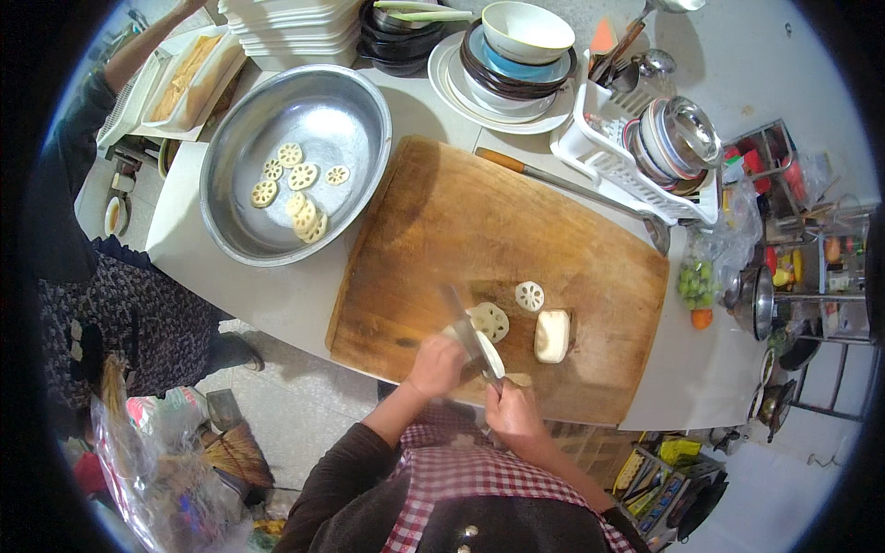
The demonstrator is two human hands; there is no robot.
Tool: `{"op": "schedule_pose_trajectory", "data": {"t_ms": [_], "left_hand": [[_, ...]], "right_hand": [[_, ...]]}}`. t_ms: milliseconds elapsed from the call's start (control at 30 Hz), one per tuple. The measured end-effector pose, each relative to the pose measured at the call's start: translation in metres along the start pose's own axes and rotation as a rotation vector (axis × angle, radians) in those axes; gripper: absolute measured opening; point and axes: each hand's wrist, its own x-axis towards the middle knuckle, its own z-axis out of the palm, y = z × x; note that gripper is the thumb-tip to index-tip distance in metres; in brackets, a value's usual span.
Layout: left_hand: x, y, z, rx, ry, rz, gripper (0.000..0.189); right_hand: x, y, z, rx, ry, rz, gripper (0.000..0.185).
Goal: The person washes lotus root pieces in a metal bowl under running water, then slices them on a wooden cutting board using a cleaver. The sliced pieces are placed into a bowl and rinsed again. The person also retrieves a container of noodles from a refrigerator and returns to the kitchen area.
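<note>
My right hand (517, 413) grips the handle of a kitchen knife (469, 330), whose blurred blade points away to the upper left. Beside the blade, my left hand (437, 365) holds a piece of lotus root (492, 358), partly hidden by fingers and blade. Cut lotus root slices (489, 322) lie just beyond the knife on the wooden cutting board (477, 221). Farther right on the board are a single round slice (529, 296) and a peeled lotus root chunk (552, 336). Several slices (303, 176) rest in the large metal basin (373, 117) at the upper left.
A long-handled ladle (574, 183) lies along the board's far edge. Behind it stand stacked bowls and plates (442, 69) and a white dish basket (588, 148). Green grapes (695, 282) and an orange fruit (701, 319) sit at right. Another person (131, 311) stands at left.
</note>
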Motion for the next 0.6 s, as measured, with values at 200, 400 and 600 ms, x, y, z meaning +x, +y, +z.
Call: {"op": "schedule_pose_trajectory", "data": {"t_ms": [200, 400, 600], "left_hand": [[-0.003, -0.004, 0.0, -0.014, -0.036, -0.02, 0.028], [-0.001, -0.003, -0.003, -0.042, -0.076, -0.052, 0.029], [0.0, -0.003, -0.001, -0.036, -0.08, -0.067, 0.021]], "right_hand": [[-0.007, -0.013, -0.01, -0.127, -0.064, -0.012, 0.024], [-0.009, -0.017, -0.011, -0.06, -0.056, 0.007, 0.027], [0.015, 0.001, 0.017, -0.149, -0.167, 0.018, 0.026]]}}
